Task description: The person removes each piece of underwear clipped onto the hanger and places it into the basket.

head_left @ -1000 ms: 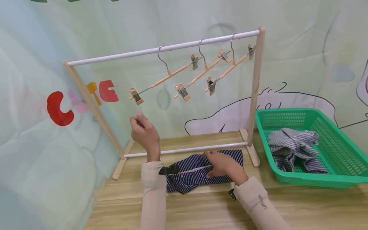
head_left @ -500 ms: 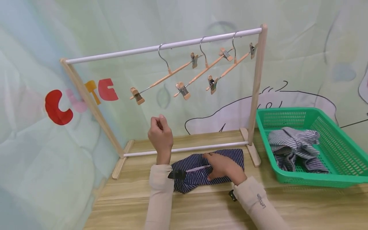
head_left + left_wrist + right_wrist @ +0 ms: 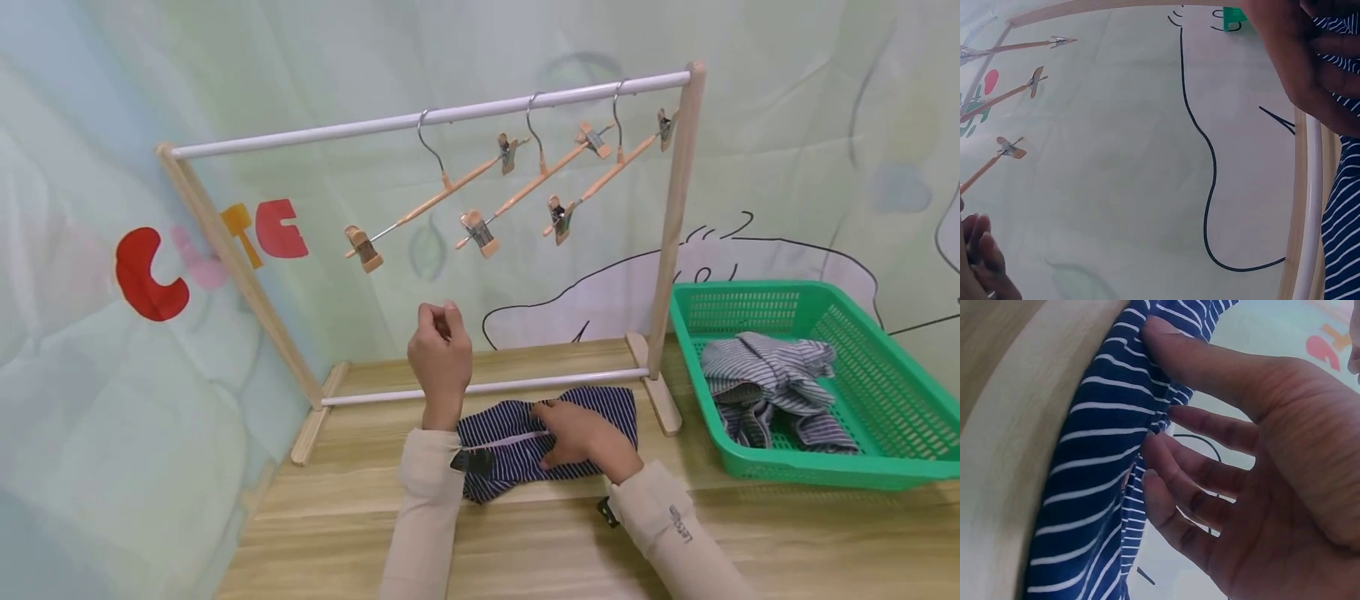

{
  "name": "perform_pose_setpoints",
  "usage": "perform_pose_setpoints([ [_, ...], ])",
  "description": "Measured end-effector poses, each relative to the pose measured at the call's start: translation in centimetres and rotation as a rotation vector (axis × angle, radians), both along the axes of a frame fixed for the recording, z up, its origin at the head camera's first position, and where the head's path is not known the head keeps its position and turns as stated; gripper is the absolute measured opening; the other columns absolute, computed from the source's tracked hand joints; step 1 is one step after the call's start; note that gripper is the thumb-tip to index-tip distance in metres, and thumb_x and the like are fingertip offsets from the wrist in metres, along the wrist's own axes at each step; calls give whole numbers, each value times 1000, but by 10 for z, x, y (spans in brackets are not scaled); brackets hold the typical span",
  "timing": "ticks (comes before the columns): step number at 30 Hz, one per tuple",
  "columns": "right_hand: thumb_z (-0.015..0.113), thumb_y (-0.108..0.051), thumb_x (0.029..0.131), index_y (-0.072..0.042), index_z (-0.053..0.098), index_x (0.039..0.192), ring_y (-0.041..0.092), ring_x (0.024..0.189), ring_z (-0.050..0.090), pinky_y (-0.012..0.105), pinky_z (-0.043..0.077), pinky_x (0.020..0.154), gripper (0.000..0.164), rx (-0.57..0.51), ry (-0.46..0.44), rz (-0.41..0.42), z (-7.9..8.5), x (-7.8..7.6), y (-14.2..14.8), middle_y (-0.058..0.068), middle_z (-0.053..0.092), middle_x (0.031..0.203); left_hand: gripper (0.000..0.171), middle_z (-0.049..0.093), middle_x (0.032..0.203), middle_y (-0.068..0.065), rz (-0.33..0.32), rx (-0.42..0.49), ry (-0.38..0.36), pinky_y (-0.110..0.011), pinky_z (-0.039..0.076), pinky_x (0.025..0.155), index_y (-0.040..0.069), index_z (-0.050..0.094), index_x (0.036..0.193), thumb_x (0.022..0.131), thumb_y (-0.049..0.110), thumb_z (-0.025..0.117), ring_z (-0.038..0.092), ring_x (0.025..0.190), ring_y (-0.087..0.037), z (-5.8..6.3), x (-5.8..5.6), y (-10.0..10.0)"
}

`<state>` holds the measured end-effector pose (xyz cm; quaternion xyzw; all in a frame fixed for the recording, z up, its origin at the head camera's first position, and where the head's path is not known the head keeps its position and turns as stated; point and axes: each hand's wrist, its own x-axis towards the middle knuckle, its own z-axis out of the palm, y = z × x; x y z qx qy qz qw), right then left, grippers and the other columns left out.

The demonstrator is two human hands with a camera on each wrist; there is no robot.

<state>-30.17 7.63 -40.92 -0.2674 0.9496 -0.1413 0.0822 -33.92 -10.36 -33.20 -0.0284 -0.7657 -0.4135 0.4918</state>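
A navy garment with white stripes lies flat and folded on the wooden table, a pale line running along its middle. My right hand rests on it; in the right wrist view the thumb and spread fingers touch the striped cloth without gripping. Raised in front of the rack, my left hand has its fingers curled in, with nothing visible in them. Its fingertips show at the lower left of the left wrist view. Above it hang three clip hangers: left, middle and right.
A wooden rack has a white top rail and a white lower bar behind the garment. At the right stands a green basket holding grey striped clothing. A printed cloth backdrop hangs behind.
My left hand has moved right, from below the left hanger's near clip toward the middle of the rack, fingers still curled. My right hand has stayed on the garment.
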Motion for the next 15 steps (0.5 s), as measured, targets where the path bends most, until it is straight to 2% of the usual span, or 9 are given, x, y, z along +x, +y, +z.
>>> perform_pose_setpoints([
  [5, 81, -28, 71, -9, 60, 117, 25, 108, 53, 44, 45, 93, 55, -5, -7, 4, -1, 1, 0, 12, 58, 120, 38, 53, 56, -6, -26, -27, -15, -36, 38, 46, 6, 52, 77, 98, 36, 42, 47, 48, -18, 0, 0, 4],
  [9, 80, -26, 71, -9, 68, 102, 21, 94, 56, 42, 49, 85, 37, 0, 18, 46, 0, 1, 0, 8, 63, 104, 38, 53, 56, -6, -20, -19, -12, -35, 38, 47, 6, 52, 77, 98, 36, 42, 46, 49, -17, -1, 0, 3],
  [12, 77, -23, 70, -11, 70, 89, 16, 82, 57, 38, 51, 76, 24, -10, 42, 56, 1, 0, -1, 3, 65, 90, 39, 53, 56, -6, -19, -18, -7, -35, 37, 46, 7, 52, 76, 98, 37, 42, 46, 48, -16, -1, 0, 3],
  [15, 73, -23, 71, -14, 65, 74, 12, 67, 52, 34, 49, 62, 13, -22, 62, 43, 3, 0, -1, -2, 60, 74, 39, 53, 55, -5, -24, -22, -2, -35, 37, 46, 7, 52, 76, 98, 38, 42, 46, 48, -16, 0, 0, 3],
])
